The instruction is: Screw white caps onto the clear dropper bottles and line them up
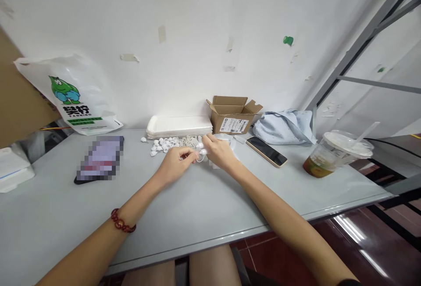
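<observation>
Both hands meet above the desk (pixel 197 229), near the middle. Left hand (pixel 179 159): thumb and fingertips pinch a small white corded piece (pixel 201 154), whose loop bows out between the hands. Right hand (pixel 217 150): fingers bent over the same spot; what they grasp is hidden, so cannot tell.

The loose white pieces (pixel 164 144) lie heaped just beyond the left hand, in front of the stacked white trays (pixel 180 126). Clear plastic (pixel 232 142) lies beside the right hand, before the open cardboard box (pixel 230 124).

Risks, as judged: the thin cord could slip from the pinch or snag on its neighbours (tangling looks the likeliest fault) if it is pulled while near the heap. A stray left knuckle could scatter pieces. The phone (pixel 267 151) and the drink cup (pixel 329 156) stand to the right; a wide forearm sweep could tip the latter.
</observation>
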Demonstrator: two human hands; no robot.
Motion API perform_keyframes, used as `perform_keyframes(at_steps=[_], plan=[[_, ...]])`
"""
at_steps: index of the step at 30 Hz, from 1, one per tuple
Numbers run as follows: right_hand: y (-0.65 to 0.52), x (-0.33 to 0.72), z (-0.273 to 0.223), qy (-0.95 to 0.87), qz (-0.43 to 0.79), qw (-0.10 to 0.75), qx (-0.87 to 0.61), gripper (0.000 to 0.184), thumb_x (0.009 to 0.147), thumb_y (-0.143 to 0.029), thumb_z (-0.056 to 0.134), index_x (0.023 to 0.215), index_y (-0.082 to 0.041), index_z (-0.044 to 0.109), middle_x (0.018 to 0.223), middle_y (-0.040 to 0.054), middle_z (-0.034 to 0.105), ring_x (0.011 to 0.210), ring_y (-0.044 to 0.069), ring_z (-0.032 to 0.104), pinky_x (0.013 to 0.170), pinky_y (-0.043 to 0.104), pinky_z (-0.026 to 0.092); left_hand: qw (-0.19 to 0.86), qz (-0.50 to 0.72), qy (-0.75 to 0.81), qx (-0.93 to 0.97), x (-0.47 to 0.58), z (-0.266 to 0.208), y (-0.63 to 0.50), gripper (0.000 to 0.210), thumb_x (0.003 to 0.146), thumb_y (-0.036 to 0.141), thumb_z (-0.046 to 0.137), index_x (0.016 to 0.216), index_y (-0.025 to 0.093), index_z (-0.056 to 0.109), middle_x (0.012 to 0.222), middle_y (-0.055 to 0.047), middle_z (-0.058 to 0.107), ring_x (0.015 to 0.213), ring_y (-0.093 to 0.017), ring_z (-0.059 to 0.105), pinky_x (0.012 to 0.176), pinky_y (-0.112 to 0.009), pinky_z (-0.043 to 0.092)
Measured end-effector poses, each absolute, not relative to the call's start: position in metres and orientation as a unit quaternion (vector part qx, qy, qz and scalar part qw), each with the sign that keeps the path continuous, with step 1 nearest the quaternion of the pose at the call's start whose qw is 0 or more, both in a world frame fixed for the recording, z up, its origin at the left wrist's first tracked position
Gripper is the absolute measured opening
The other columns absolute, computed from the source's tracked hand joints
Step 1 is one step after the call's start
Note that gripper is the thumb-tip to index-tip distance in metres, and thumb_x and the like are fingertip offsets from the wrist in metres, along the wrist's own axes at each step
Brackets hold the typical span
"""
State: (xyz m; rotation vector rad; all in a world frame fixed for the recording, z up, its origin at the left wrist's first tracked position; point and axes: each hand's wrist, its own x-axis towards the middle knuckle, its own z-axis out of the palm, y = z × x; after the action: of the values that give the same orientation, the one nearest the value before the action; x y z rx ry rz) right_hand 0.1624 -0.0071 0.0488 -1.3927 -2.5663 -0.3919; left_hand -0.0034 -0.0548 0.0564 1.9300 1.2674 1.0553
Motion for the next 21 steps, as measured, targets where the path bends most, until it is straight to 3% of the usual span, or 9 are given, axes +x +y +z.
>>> perform_keyframes(at_steps=[6, 11, 21], plan=[[0.000, 0.172, 0.046, -0.838, -0.121, 0.117, -0.519, 0.026, 0.077, -0.007, 0.044, 0.100, -0.016, 0.050, 0.096, 0.0086, 0.057, 0.069, 0.017, 0.056, 0.052, 0.027, 0.024, 0.295, 0.441, 0.516, 0.673, -0.013, 0.058, -0.051, 0.028, 0.076, 0.035, 0.054, 0.055, 0.018, 0.059, 0.058, 0.000, 0.059, 0.062, -0.015, 0.052, 0.058, -0.025, 0.039], [-0.003, 0.171, 0.045, -0.843, -0.120, 0.133, -0.507, 0.023, 0.078, -0.008, 0.044, 0.098, -0.016, 0.050, 0.095, 0.0086, 0.057, 0.071, 0.018, 0.054, 0.052, 0.028, 0.026, 0.267, 0.460, 0.472, 0.704, -0.008, 0.054, -0.053, 0.027, 0.081, 0.042, 0.054, 0.075, 0.018, 0.065, 0.079, -0.002, 0.067, 0.076, -0.017, 0.057, 0.068, -0.026, 0.041], [-0.008, 0.166, 0.047, -0.878, -0.121, 0.081, -0.456, 0.023, 0.083, -0.005, 0.038, 0.099, -0.013, 0.052, 0.094, 0.0118, 0.058, 0.076, 0.019, 0.054, 0.057, 0.027, 0.032, 0.226, 0.431, 0.502, 0.715, -0.002, 0.049, -0.054, 0.026, 0.082, 0.037, 0.048, 0.066, 0.018, 0.057, 0.068, -0.001, 0.059, 0.070, -0.016, 0.050, 0.059, -0.025, 0.035]])
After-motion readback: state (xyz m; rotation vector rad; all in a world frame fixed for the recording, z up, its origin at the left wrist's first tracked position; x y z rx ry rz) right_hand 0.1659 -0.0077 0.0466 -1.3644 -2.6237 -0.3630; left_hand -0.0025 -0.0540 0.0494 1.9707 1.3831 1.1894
